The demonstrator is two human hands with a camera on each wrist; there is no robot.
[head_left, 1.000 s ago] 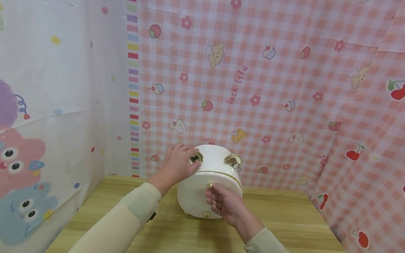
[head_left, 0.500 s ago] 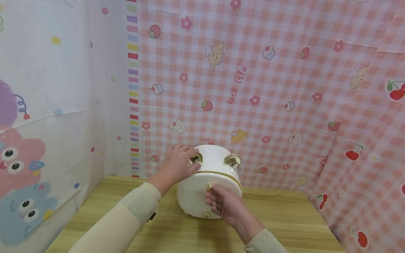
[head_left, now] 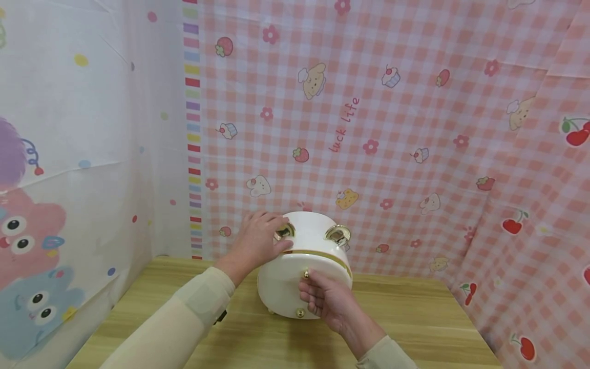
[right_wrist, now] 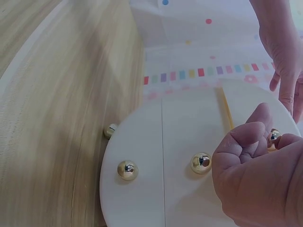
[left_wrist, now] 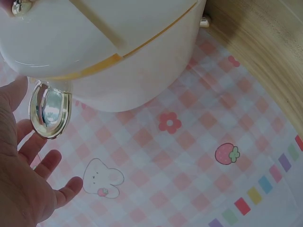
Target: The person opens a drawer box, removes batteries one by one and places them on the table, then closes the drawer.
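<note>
Our right hand [head_left: 331, 301] pinches the upper knob [head_left: 306, 275]; we should ease it nearer, left hand [head_left: 259, 240] (fingers loose) bracing the white box [head_left: 282, 287].

2 arms [head_left: 177, 315] extend forward: left grip [head_left: 259, 237] with fingers spread, right grip [head_left: 331, 298] curled, pinching.
</note>
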